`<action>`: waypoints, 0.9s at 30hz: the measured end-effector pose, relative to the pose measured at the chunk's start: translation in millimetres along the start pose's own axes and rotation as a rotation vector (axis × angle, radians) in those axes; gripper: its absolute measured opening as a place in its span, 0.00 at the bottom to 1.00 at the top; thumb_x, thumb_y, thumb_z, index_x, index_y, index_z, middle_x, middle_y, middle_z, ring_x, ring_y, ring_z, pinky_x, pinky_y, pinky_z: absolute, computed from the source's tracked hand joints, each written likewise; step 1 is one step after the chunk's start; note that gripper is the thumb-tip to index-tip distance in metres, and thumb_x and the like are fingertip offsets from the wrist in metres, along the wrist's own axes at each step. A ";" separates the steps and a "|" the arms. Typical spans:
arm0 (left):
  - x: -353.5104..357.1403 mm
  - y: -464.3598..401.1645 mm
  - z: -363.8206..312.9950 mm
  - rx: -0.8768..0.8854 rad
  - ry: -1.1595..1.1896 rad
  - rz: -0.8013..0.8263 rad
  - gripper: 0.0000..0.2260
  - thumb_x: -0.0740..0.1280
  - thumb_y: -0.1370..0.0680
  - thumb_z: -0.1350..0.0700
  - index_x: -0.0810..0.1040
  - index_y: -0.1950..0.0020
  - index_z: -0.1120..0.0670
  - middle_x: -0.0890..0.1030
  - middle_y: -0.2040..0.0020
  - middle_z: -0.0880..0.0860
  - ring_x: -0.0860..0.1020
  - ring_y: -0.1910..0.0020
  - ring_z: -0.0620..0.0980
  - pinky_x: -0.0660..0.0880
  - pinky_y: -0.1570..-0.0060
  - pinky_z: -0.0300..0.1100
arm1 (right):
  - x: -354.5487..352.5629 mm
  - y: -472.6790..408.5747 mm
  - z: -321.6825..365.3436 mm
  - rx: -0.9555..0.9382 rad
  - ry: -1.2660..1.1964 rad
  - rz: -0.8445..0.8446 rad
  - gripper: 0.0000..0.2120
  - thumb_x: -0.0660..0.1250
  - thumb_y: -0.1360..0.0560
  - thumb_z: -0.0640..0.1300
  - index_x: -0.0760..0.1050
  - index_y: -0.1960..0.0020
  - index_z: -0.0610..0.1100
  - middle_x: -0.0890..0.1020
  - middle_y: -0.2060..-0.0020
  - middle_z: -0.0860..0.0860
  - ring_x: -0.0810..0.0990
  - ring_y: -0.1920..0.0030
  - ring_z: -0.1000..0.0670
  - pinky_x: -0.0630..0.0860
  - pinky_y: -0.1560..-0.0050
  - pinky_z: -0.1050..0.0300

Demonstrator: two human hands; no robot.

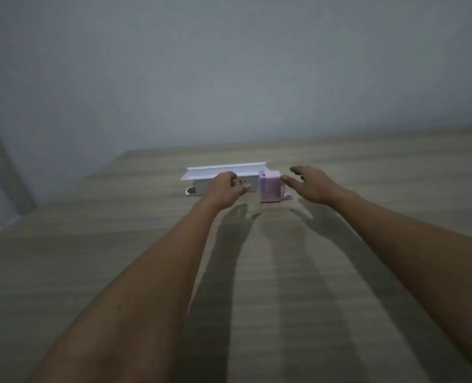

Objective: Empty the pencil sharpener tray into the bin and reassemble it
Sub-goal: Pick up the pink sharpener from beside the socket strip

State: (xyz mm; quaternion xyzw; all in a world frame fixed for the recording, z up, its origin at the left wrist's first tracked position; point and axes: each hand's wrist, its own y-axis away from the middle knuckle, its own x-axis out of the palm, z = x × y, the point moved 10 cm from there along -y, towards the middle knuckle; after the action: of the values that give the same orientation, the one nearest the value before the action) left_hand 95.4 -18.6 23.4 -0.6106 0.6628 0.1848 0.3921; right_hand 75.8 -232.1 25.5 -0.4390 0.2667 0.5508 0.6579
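Where the wooden table (257,272) runs back toward the plain grey wall (229,64), a small pencil sharpener (270,186) stands upright near the far edge — a boxy, pale lilac block with a flat top, a slightly darker knob-like piece at its upper left corner and a small crank or handle part poking out low on its right side, just above the tabletop. Its faces look smooth and unmarked, though the picture is dim and soft, so finer detail such as the tray seam cannot be made out. Just to its left, touching or nearly touching it, lies a long white box-like object (223,175) with a raised lip along its back edge and a rounded white end at its lower left; two small dark marks show on its front face. Both bare forearms reach forward from the bottom of the view. The left hand (225,189) hovers in front of the white object, fingers loosely curled and thumb out toward the sharpener, holding nothing. The right hand (312,186) is spread open just to the right of the sharpener, its thumb tip close beside the lilac body's upper right side — whether it actually touches cannot be told — and it too grips nothing. Long shadows of both arms fall across the wood grain toward the camera
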 end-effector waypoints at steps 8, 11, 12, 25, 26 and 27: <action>53.7 -46.1 2.2 0.025 0.249 0.017 0.25 0.75 0.25 0.56 0.74 0.31 0.64 0.80 0.38 0.61 0.79 0.40 0.56 0.77 0.39 0.49 | 26.7 -38.8 -14.4 -0.034 -0.205 -0.027 0.24 0.68 0.21 0.47 0.72 0.30 0.35 0.78 0.34 0.40 0.79 0.37 0.40 0.76 0.37 0.42; 65.4 -55.8 -6.9 0.078 0.198 0.016 0.19 0.72 0.24 0.59 0.78 0.34 0.63 0.83 0.40 0.60 0.81 0.42 0.55 0.74 0.49 0.41 | 32.8 -48.0 -15.2 -0.063 -0.194 -0.055 0.22 0.70 0.23 0.43 0.74 0.32 0.35 0.80 0.37 0.39 0.80 0.40 0.39 0.77 0.41 0.47; 64.8 -56.2 -9.2 0.087 0.179 -0.009 0.17 0.71 0.23 0.60 0.79 0.35 0.62 0.83 0.41 0.60 0.81 0.42 0.55 0.72 0.51 0.40 | 33.1 -48.3 -14.8 -0.059 -0.194 -0.064 0.22 0.71 0.23 0.42 0.74 0.32 0.35 0.80 0.37 0.39 0.81 0.40 0.40 0.77 0.42 0.51; 1.7 2.7 -20.6 0.114 0.135 -0.103 0.11 0.76 0.27 0.58 0.85 0.48 0.62 0.87 0.53 0.59 0.84 0.51 0.54 0.79 0.47 0.48 | -2.4 2.0 30.2 -0.061 -0.380 -0.101 0.19 0.75 0.27 0.41 0.79 0.38 0.36 0.83 0.42 0.42 0.83 0.45 0.42 0.82 0.48 0.43; -5.9 12.2 -22.1 0.108 0.134 -0.112 0.11 0.76 0.28 0.58 0.85 0.49 0.63 0.87 0.53 0.59 0.84 0.51 0.55 0.79 0.47 0.50 | -5.9 10.9 37.4 -0.058 -0.391 -0.099 0.19 0.75 0.26 0.41 0.79 0.38 0.36 0.83 0.43 0.41 0.83 0.45 0.41 0.82 0.49 0.43; -12.4 20.8 -23.8 0.109 0.140 -0.119 0.11 0.76 0.28 0.58 0.85 0.49 0.63 0.87 0.54 0.59 0.84 0.51 0.56 0.79 0.47 0.50 | -10.1 19.4 45.1 -0.063 -0.404 -0.107 0.19 0.74 0.26 0.41 0.79 0.38 0.36 0.83 0.43 0.41 0.83 0.45 0.41 0.82 0.50 0.42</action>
State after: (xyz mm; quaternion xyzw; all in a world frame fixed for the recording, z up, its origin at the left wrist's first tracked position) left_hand 67.9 -23.8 42.6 -0.6380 0.6602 0.0820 0.3877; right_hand 48.7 -197.6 49.7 -0.3537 0.0884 0.5998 0.7122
